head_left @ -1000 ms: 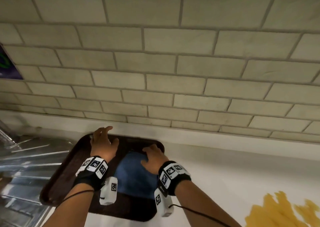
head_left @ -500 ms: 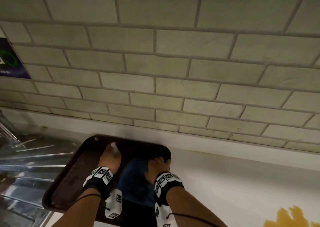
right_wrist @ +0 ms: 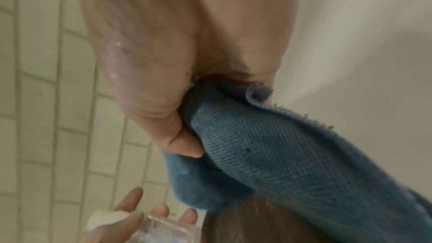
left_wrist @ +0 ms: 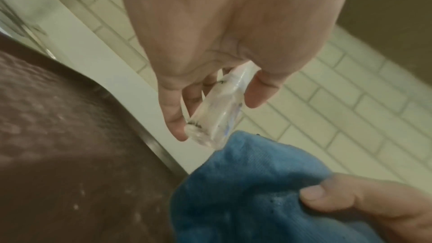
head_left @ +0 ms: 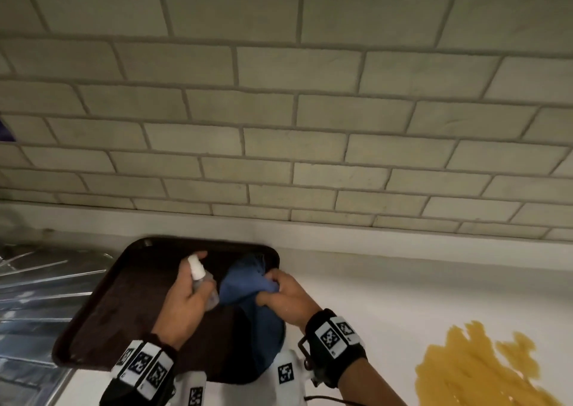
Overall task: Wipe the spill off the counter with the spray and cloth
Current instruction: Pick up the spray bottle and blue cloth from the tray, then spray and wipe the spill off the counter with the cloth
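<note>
Left hand (head_left: 183, 297) wrapped round the spray bottle (head_left: 201, 281), right hand (head_left: 288, 300) bunching the cloth (head_left: 248, 284), both raised side by side.

A wall of pale tiles (head_left: 279, 111), laid like bricks with grey grout, is seen filling most of the head view. Below it a low white ledge (head_left: 372, 241) is met along the back of the white counter (head_left: 387, 306). At far left a ribbed metal draining board (head_left: 37, 294) is made out, possibly part of a sink. A scrap of something dark blue (head_left: 5, 131) is glimpsed on the wall's left edge. The light is dim and even.
</note>
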Available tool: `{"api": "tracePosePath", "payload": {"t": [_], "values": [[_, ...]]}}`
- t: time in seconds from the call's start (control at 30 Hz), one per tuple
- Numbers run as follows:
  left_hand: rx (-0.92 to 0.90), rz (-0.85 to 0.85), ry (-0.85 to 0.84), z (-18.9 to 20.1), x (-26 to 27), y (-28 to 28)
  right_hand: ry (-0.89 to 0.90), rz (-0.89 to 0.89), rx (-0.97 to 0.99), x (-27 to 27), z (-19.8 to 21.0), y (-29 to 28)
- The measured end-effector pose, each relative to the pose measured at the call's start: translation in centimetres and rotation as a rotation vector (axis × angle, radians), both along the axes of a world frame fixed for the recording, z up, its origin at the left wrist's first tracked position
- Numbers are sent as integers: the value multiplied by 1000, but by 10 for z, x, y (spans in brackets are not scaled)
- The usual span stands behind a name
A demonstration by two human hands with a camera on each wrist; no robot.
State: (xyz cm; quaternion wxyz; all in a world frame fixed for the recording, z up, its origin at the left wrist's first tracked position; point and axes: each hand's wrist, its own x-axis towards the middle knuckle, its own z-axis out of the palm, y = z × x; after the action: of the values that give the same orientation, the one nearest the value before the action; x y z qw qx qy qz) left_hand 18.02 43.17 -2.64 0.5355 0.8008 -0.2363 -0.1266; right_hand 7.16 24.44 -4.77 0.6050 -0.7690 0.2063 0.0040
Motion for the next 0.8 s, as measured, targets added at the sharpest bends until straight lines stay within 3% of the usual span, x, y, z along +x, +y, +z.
{"api": "tracePosePath", "payload": {"t": [0.03,0.07,0.3,0.53,0.8], "values": [[-8,-29,9,3,-9,3,-38,-53,55,-11,0,1],[-17,-151,30,-1,-41,-20,-70,-189,114,-62,-6,-10],[-187,-85,156,6,-84,10,-63,-79,213,-96,20,7],[-63,-277,205,-11,-178,-34,-26,-334,215,-226,-1,-3],[-38,-468,326,-22,-260,-86,132,-613,-96,-356,-44,-25]]}}
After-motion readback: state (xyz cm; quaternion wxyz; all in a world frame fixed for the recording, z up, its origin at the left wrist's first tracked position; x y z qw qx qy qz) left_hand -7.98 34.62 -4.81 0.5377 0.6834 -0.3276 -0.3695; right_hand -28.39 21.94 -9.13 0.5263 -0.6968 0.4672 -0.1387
